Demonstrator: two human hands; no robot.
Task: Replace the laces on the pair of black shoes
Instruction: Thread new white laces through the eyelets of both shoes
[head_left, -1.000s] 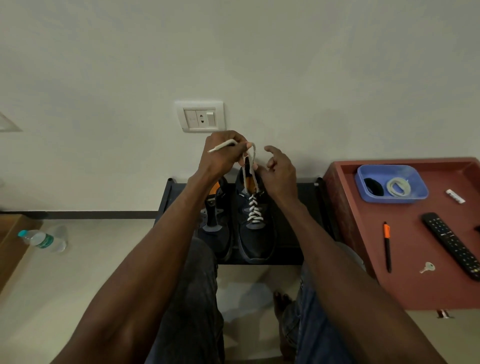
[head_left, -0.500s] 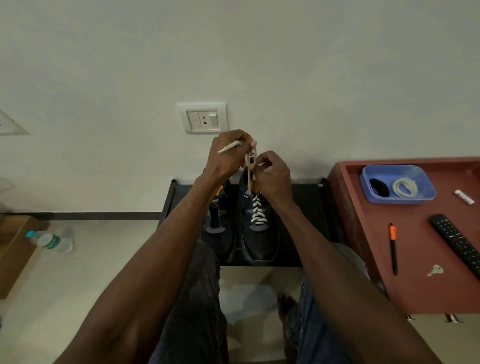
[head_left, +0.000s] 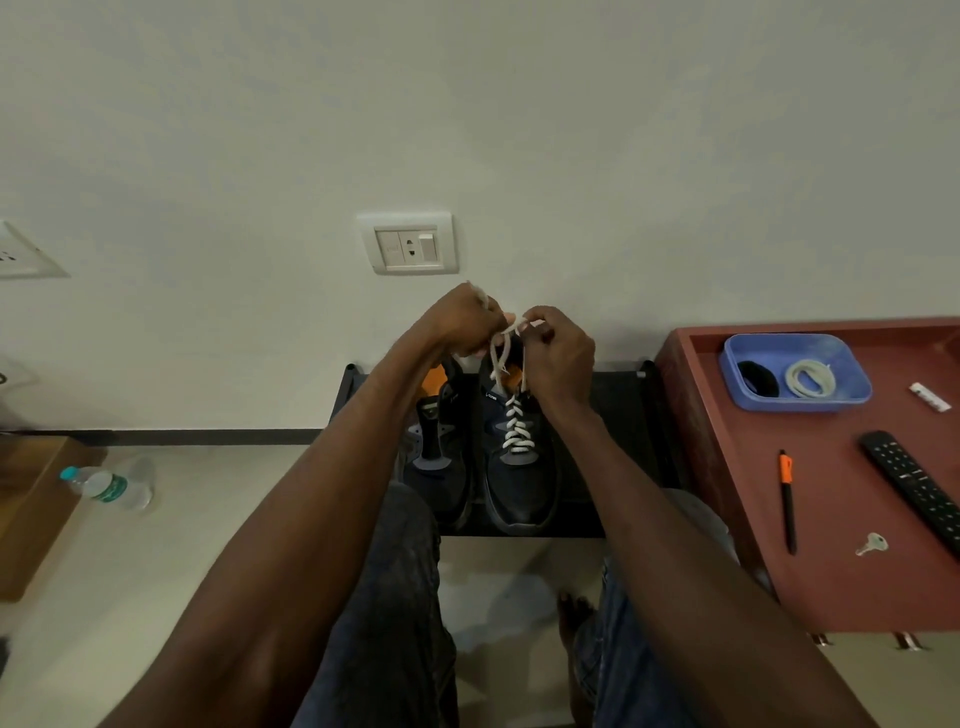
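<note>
Left hand (head_left: 464, 325) and right hand (head_left: 558, 356) both pinch white lace (head_left: 506, 345) ends above laced black shoe (head_left: 519, 457). Unlaced shoe (head_left: 439, 452) touching at 9 o'clock, both on black rack (head_left: 618, 415). Spare lace (head_left: 809, 379) in blue tray (head_left: 852, 389) on bench (head_left: 831, 545), 3 o'clock.

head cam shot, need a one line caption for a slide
Both hands, left hand and right hand, pinch the white lace above the right black shoe; the left black shoe is unlaced.

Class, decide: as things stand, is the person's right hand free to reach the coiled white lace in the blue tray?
Probably not yet: the right hand pinches the white lace above the right shoe. The path to the coiled lace looks clear.
</note>
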